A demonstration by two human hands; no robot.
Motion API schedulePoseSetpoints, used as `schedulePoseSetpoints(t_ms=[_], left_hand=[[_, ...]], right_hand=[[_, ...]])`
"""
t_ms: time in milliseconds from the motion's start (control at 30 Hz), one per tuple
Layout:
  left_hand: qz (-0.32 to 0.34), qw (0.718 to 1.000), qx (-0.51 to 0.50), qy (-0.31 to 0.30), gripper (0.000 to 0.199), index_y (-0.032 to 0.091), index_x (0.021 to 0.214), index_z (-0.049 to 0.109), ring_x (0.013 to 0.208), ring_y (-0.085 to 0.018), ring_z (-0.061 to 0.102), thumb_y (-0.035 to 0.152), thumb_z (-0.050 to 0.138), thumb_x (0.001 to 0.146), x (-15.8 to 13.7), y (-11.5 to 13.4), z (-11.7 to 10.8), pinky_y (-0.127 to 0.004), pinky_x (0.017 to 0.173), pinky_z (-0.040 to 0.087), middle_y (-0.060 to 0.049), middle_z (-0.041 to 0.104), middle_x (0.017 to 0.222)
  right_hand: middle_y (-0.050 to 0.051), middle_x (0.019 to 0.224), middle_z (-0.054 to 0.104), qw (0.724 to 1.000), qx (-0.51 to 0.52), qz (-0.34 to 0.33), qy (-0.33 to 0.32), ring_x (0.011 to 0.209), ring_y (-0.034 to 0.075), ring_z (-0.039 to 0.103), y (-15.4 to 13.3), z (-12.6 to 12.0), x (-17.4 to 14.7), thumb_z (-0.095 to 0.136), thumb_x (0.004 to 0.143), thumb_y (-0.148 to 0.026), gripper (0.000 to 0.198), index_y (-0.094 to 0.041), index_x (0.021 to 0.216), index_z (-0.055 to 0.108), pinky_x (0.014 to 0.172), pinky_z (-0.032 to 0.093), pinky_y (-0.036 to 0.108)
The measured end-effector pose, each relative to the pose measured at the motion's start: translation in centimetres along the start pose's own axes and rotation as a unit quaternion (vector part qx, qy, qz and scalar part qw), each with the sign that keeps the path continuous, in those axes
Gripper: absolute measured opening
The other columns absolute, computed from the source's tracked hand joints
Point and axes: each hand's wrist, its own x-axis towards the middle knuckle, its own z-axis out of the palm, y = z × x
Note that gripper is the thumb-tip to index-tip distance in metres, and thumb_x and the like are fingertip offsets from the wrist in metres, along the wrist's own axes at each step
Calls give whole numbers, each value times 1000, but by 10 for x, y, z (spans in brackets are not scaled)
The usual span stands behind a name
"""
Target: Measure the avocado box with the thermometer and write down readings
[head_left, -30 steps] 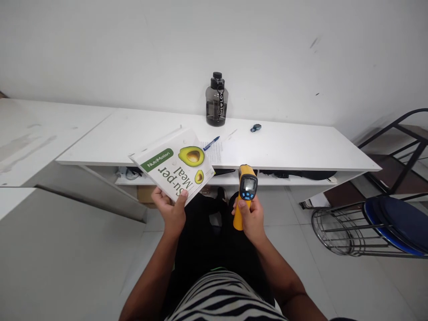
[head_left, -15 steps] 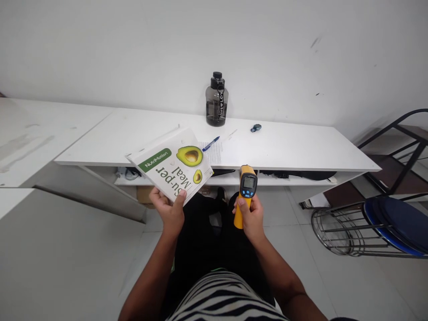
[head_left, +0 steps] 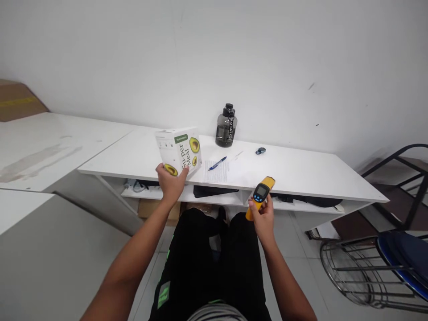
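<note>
My left hand (head_left: 172,182) grips the lower end of a white carton (head_left: 170,154) with avocado pictures and the words "Su-per Meal". The carton is tilted over the left part of the white desk (head_left: 284,171); whether it touches the top I cannot tell. In my right hand (head_left: 264,216) is a yellow and black infrared thermometer (head_left: 261,196), its small screen and blue buttons facing up, at the desk's front edge. Beside the carton a blue pen (head_left: 217,163) lies across a printed sheet of paper (head_left: 216,174).
A dark see-through water bottle (head_left: 226,127) stands near the wall. Right of it lies a small dark blue object (head_left: 261,150). Below the desktop runs a shelf (head_left: 187,192) with dark items. A blue stool (head_left: 404,258) and a metal-framed rack are at right; a cardboard box (head_left: 20,100) sits far left.
My left hand has moved the carton forward over the desk and turned it, so a second printed side shows. The thermometer has shifted right and tilted rightward. The view has tipped.
</note>
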Motion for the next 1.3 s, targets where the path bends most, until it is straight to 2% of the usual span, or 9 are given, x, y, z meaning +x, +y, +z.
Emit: schedulePoseSetpoints(t_ms=[233, 400, 533, 867, 1000, 1100, 1167, 1233, 1300], left_hand=[[-43, 988, 115, -89, 83, 9, 142, 36, 131, -37, 61, 50, 79, 84, 66, 27, 53, -48, 109, 50, -25, 60, 133], [-5, 972, 169, -161, 83, 10, 141, 37, 135, -45, 59, 45, 82, 82, 79, 12, 74, -58, 110, 50, -30, 59, 138], [4, 966, 193, -170, 84, 4, 141, 38, 134, -45, 59, 47, 79, 82, 81, -1, 81, -56, 111, 50, -33, 58, 138], [43, 955, 261, -133, 95, 4, 151, 38, 166, -47, 17, 60, 70, 82, 81, -16, 98, -59, 135, 19, -33, 43, 161], [40, 949, 284, -132, 97, 2, 153, 39, 165, -49, 19, 65, 65, 85, 80, -15, 100, -60, 135, 20, -34, 43, 161], [37, 946, 295, -130, 97, -2, 152, 41, 165, -49, 20, 65, 65, 86, 80, -13, 101, -58, 135, 19, -36, 44, 160], [37, 944, 299, -133, 98, -4, 152, 41, 165, -49, 21, 66, 64, 86, 80, -13, 101, -58, 135, 19, -36, 45, 161], [42, 944, 300, -133, 103, -4, 156, 38, 165, -49, 20, 67, 63, 87, 80, -14, 101, -58, 135, 19, -35, 42, 164], [43, 942, 305, -131, 109, -5, 162, 30, 166, -48, 18, 69, 61, 88, 79, -14, 101, -58, 135, 18, -35, 34, 170]], right_hand=[[6, 109, 68, 993, -55, -80, 72, 100, 22, 66, 17, 1, 110, 81, 71, -54, 63, -25, 119, 51, 93, 56, 42], [10, 117, 66, 988, -123, -65, 66, 107, 26, 66, 21, 8, 182, 77, 68, -52, 67, -25, 120, 45, 96, 55, 43], [16, 126, 65, 981, -165, -53, 81, 114, 28, 64, 25, 14, 223, 77, 69, -48, 70, -21, 124, 44, 102, 53, 44], [22, 147, 57, 969, -227, -91, 32, 129, 30, 62, 56, 41, 273, 71, 76, -46, 101, -13, 159, 24, 116, 48, 47], [24, 174, 21, 946, -290, -136, 39, 159, 36, 32, 64, 29, 262, 76, 77, -58, 125, -17, 169, 2, 130, 30, 55], [26, 177, 5, 904, -345, -210, 143, 166, 43, 11, 61, 26, 237, 66, 87, -64, 119, -14, 170, -3, 131, 20, 67], [28, 170, 27, 858, -403, -294, 119, 161, 45, 25, 53, 37, 220, 53, 98, -56, 95, -13, 171, 10, 127, 28, 69], [26, 149, 56, 800, -498, -330, -57, 140, 42, 55, 38, 62, 211, 42, 105, -41, 67, -16, 166, 32, 114, 47, 61], [20, 135, 67, 694, -601, -309, -247, 114, 34, 70, 21, 97, 210, 37, 106, -26, 57, -22, 164, 42, 96, 56, 47]])
